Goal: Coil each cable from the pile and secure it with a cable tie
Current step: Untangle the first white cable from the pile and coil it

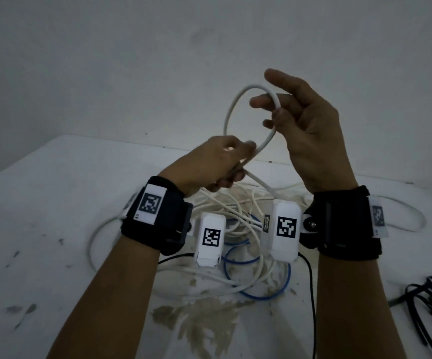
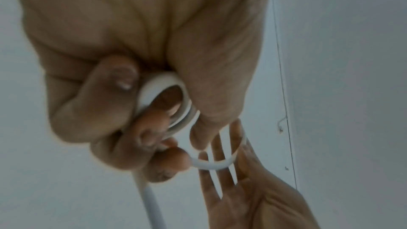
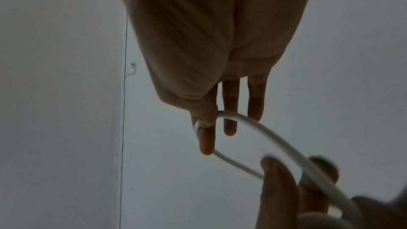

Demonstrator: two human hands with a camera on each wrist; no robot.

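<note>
Head view: a springy white cable (image 1: 238, 104) is being looped, gripped by the left hand (image 1: 217, 161), pinched by the right hand (image 1: 310, 130); best held at the crossing.

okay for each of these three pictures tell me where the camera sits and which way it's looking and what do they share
Head: worn on the head, looking forward and down at the table and cable pile; both forearms, left hand and right hand show.
Left wrist: looks along the left palm at fingers gripping the white cable; right hand beyond.
Right wrist: looks along the right hand, thumb and forefinger pinching the loop; left fingers opposite.
Shared: all show the white cable.
</note>
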